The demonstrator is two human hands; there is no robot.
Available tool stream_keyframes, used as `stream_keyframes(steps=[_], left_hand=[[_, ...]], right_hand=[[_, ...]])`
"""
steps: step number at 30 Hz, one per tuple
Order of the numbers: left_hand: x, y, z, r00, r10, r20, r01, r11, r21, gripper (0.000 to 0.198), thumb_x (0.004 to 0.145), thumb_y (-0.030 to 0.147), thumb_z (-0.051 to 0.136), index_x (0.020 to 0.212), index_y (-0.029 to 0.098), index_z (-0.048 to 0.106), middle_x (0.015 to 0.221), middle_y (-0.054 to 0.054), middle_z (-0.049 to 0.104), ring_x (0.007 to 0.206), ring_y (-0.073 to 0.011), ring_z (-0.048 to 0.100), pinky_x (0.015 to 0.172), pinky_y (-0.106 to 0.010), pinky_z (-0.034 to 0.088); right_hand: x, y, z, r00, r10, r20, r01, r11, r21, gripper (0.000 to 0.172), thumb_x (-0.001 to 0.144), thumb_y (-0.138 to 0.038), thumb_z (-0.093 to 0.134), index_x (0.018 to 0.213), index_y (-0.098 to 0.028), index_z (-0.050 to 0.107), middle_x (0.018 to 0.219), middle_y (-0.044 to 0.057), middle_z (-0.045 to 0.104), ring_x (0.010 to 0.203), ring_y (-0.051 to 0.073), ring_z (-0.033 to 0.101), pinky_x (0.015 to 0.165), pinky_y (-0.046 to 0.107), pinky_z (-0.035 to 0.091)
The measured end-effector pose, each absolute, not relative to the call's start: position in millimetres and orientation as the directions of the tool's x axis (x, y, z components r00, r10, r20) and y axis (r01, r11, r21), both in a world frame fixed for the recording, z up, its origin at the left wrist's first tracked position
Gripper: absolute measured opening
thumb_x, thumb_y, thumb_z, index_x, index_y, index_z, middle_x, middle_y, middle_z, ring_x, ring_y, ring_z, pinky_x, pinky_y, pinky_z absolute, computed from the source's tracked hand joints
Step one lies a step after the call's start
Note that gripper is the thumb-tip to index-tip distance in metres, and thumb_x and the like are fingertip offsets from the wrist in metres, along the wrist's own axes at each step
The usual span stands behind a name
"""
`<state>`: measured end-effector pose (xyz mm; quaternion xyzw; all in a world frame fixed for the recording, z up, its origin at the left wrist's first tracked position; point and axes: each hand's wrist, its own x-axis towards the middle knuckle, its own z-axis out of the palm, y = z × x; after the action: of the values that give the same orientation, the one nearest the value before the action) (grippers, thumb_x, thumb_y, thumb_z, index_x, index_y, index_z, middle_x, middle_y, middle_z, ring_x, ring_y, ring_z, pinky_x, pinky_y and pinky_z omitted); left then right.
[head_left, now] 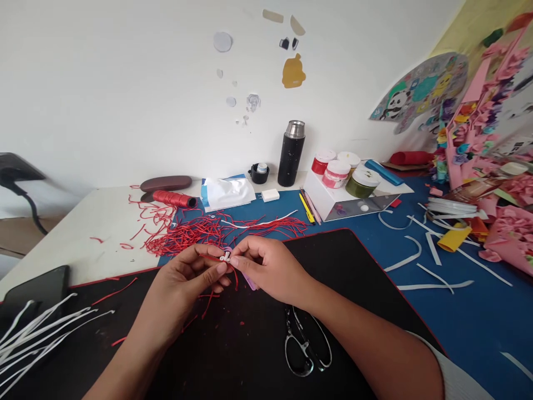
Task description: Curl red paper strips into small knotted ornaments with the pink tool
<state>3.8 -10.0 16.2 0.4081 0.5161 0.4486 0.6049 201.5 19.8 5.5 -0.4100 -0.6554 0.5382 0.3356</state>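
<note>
Pinching the small white piece from both sides, your left hand and right hand grasp it by fingertips near the black mat's twelve-o'clock edge, probably to steady something so tiny; scissors lie at five o'clock from it, seemingly within reach.

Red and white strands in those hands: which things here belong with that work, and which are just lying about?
Likely belonging: red-and-white piece, red cords, white strands, perhaps scissors.
Probably just lying about: black flask, green jar, yellow pen.
</note>
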Motion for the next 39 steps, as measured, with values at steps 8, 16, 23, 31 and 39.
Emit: stream_keyframes(steps=[8, 16, 23, 31, 39], left_hand=[[5, -11, 15, 0.052, 0.967, -0.249, -0.097, 0.253, 0.963, 0.045, 0.065, 0.046, 0.104, 0.092, 0.021, 0.077, 0.072, -0.004, 0.083, 0.066, -0.018, 0.076, 0.061, -0.023, 0.059], [10, -11, 13, 0.048, 0.971, -0.236, -0.118, 0.24, 0.964, 0.047, 0.062, 0.046, 0.105, 0.088, 0.021, 0.075, 0.071, -0.003, 0.083, 0.065, -0.0188, 0.078, 0.064, -0.025, 0.062], [10, -12, 11, 0.009, 0.976, -0.216, -0.101, 0.215, 0.971, 0.047, 0.062, 0.048, 0.104, 0.085, 0.02, 0.074, 0.072, -0.004, 0.083, 0.065, -0.0189, 0.078, 0.063, -0.026, 0.063], [11, -11, 9, -0.003, 0.977, -0.213, -0.101, 0.212, 0.972, 0.049, 0.061, 0.049, 0.105, 0.083, 0.02, 0.072, 0.07, -0.004, 0.083, 0.063, -0.019, 0.078, 0.062, -0.025, 0.063], [10, -12, 7, 0.014, 0.976, -0.219, -0.132, 0.219, 0.967, 0.049, 0.063, 0.048, 0.105, 0.086, 0.019, 0.072, 0.071, -0.005, 0.083, 0.063, -0.0182, 0.078, 0.062, -0.024, 0.062]], right_hand=[[201, 17, 4, -0.413, 0.909, 0.061, 0.25, 0.177, -0.952, 0.013, 0.099, -0.031, 0.067, 0.094, -0.019, 0.069, 0.065, -0.005, 0.062, 0.057, 0.012, 0.055, 0.057, 0.025, 0.039], [198, 15, 3, -0.388, 0.921, 0.024, 0.218, 0.117, -0.969, 0.013, 0.099, -0.031, 0.066, 0.093, -0.019, 0.067, 0.07, -0.003, 0.064, 0.057, 0.011, 0.055, 0.054, 0.025, 0.039], [194, 14, 2, -0.371, 0.928, -0.021, 0.145, 0.035, -0.989, 0.013, 0.099, -0.029, 0.066, 0.093, -0.019, 0.066, 0.069, -0.004, 0.063, 0.055, 0.011, 0.053, 0.053, 0.024, 0.039], [192, 13, -1, -0.374, 0.927, -0.031, 0.104, 0.008, -0.995, 0.01, 0.1, -0.026, 0.066, 0.093, -0.018, 0.065, 0.073, -0.003, 0.066, 0.058, 0.011, 0.055, 0.053, 0.024, 0.039], [193, 13, 0, -0.392, 0.92, -0.013, 0.067, 0.014, -0.998, 0.01, 0.1, -0.026, 0.065, 0.094, -0.019, 0.064, 0.067, -0.006, 0.061, 0.055, 0.01, 0.051, 0.053, 0.024, 0.037]])
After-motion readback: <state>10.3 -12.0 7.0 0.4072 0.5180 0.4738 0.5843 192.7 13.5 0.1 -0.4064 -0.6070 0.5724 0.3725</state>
